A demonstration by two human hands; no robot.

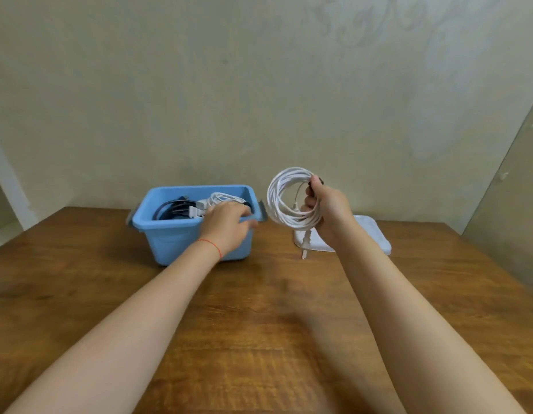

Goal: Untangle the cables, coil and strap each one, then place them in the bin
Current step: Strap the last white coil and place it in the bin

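Head view: white cable coil (284, 198) upright in right hand (326, 204), plug (305, 245) downward.

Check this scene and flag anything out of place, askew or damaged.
Nothing looks damaged or spilled. One loose end: the plug of the white cable coil in the right hand dangles free below the loops. The lid lies off the blue bin, beside it. The left hand is at the bin's rim.
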